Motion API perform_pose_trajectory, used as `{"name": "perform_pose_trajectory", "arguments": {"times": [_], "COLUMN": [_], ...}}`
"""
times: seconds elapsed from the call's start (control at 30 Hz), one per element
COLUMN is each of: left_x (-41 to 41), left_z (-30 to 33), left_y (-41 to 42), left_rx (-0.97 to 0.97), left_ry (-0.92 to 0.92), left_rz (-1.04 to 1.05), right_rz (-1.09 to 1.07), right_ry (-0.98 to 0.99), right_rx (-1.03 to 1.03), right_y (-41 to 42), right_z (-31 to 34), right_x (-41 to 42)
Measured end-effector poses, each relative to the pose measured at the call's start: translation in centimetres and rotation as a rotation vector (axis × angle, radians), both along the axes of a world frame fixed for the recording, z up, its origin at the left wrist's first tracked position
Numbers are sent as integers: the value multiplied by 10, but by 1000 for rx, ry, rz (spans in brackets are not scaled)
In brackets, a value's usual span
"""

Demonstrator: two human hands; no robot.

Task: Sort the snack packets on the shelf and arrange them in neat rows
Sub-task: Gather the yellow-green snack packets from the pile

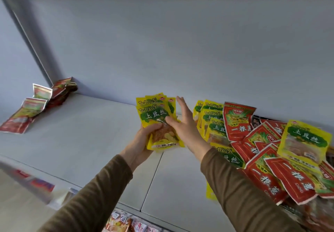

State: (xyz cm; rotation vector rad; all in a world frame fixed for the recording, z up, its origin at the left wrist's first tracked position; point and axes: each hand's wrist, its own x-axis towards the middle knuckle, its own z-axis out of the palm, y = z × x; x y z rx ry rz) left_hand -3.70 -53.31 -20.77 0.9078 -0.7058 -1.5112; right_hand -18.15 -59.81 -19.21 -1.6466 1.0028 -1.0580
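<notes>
My left hand (pixel 140 142) grips a fanned stack of yellow TuDouSi packets (pixel 156 113) from below, held upright above the white shelf (pixel 81 141). Against the stack's right edge lies my right hand (pixel 182 123), fingers straight and thumb touching the front packet. To the right, a mixed heap spreads over the shelf: more yellow packets (pixel 213 121) lean near the back wall, and red packets (pixel 238 121) overlap them and each other toward the front right. One yellow packet (pixel 305 141) lies on top of the red ones.
A small row of red and silver packets (pixel 32 109) lies at the shelf's far left, by the back corner. Price tags (pixel 41 184) run along the shelf's front edge. More snack packs (pixel 122 222) show on the shelf below. Another shelf board is overhead.
</notes>
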Motion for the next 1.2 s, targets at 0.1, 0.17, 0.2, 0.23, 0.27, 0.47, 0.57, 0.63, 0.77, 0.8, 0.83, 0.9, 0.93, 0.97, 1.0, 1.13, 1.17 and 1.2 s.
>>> {"name": "perform_pose_trajectory", "arguments": {"times": [0.1, 0.17, 0.2, 0.23, 0.27, 0.47, 0.57, 0.63, 0.77, 0.8, 0.83, 0.9, 0.93, 0.97, 1.0, 1.13, 1.17, 1.2], "left_x": [21, 37, 47, 57, 68, 177, 256, 307, 384, 398, 410, 428, 436, 442, 448, 463, 465, 467], "left_z": [-2, -4, -4, -3, -2, 9, 9, 9, 11, 12, 13, 12, 10, 8, 6, 1, 1, 0], "left_y": [4, 7, 8, 9, 10, 10, 6, 3, -5, -8, -11, -22, -28, -35, -41, -62, -66, -69], "left_rx": [2, 7, 15, 27, 36, 68, 109, 158, 184, 182, 177, 169, 164, 154, 141, 85, 69, 59], "left_ry": [-29, -38, -52, -77, -110, -294, -425, -510, -566, -562, -557, -539, -539, -555, -582, -654, -671, -690], "left_rz": [20, 6, 5, 10, 19, 32, 108, 174, 137, 135, 140, 158, 162, 166, 169, 181, 189, 199], "right_rz": [14, 99, 143, 193, 239, 148, 67, 28, -16, -26, -41, -72, -84, -96, -113, -242, -254, -258], "right_ry": [-35, -90, -137, -203, -270, -446, -491, -544, -584, -580, -570, -561, -562, -560, -542, -149, -46, 10], "right_rx": [321, 513, 567, 600, 610, 464, 463, 466, 473, 472, 476, 495, 510, 527, 536, 422, 368, 322], "right_y": [-1, -3, -3, -2, 0, 12, 14, 16, 13, 10, 6, -1, -5, -10, -13, -24, -26, -29], "right_z": [-4, -9, -11, -12, -13, -22, -37, -46, -57, -58, -59, -59, -58, -57, -56, -52, -53, -54], "right_x": [14, 29, 39, 51, 65, 184, 257, 306, 394, 413, 428, 453, 463, 471, 478, 486, 485, 485]}}
